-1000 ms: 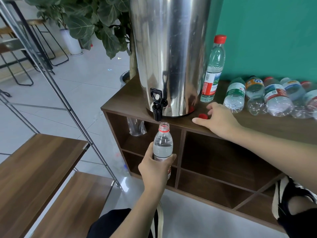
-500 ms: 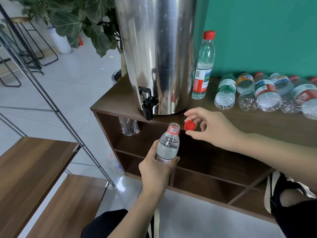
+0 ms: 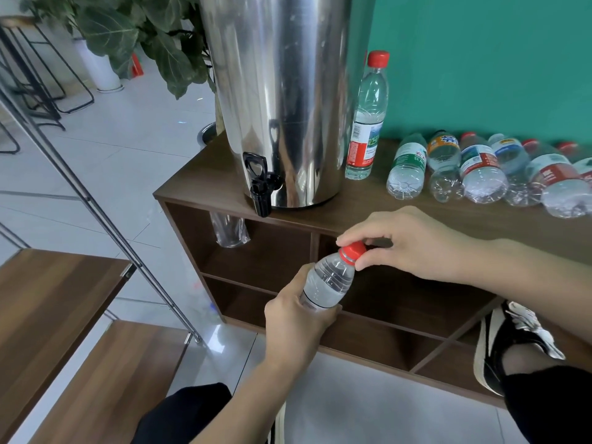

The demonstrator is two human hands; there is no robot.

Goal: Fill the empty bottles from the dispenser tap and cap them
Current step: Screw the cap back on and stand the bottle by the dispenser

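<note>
Since the earlier frame, the cap (image 3: 353, 250) had gone from being held clear of the bottle's mouth to sitting on the neck, and the bottle (image 3: 328, 281) had tilted further toward the right of the frame.

Left hand (image 3: 296, 318), lower centre, was wrapped around the lower body of the bottle, fingers curled on it. Bottle was tilted, neck pointing up and right, with clear water visible inside. Right hand (image 3: 413, 243), centre right, pinched the red cap between thumb and fingertips; cap was on the bottle's mouth, whether threaded tight could not be told. Both were held in front of the shelf (image 3: 205, 190), below its top edge and lower right of the tap (image 3: 261, 184).

A shoe (image 3: 509, 341) showed at lower right.

Further back, the steel dispenser (image 3: 282, 100) stood on the shelf top, black tap overhanging the front edge. A clear bag (image 3: 229, 232) hung in the upper left compartment. Just right of the dispenser an upright capped bottle (image 3: 368, 116) stood. A row of lying bottles (image 3: 480, 169) filled the shelf top at right, against the teal wall (image 3: 480, 59). A plant (image 3: 153, 36) was at upper left.
</note>
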